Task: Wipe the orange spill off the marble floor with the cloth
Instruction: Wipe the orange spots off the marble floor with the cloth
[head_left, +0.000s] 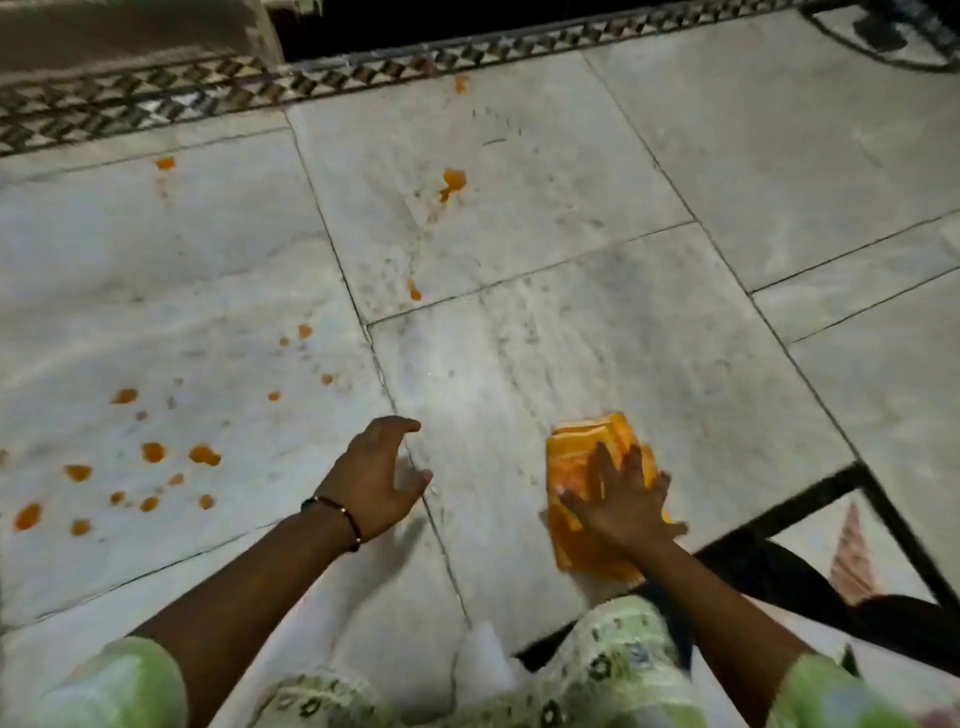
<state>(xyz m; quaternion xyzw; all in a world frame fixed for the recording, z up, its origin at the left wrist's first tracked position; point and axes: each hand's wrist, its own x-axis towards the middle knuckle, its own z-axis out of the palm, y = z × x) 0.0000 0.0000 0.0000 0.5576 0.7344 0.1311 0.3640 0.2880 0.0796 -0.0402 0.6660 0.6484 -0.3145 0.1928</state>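
Note:
An orange cloth (576, 457), folded and stained, lies flat on the grey marble floor (649, 338) at lower centre right. My right hand (618, 506) presses down on it with fingers spread. My left hand (382, 475) hovers just over the floor to the cloth's left, fingers apart and holding nothing. Orange spill drops (153, 452) are scattered over the slab at lower left. A larger orange blob (453, 182) sits farther away at upper centre, with smaller spots between.
A patterned mosaic border (208, 96) runs along the far edge of the floor, with a dark opening beyond it. A black inlay frame (810, 499) crosses the floor at lower right. My knees in pale printed fabric (613, 654) fill the bottom.

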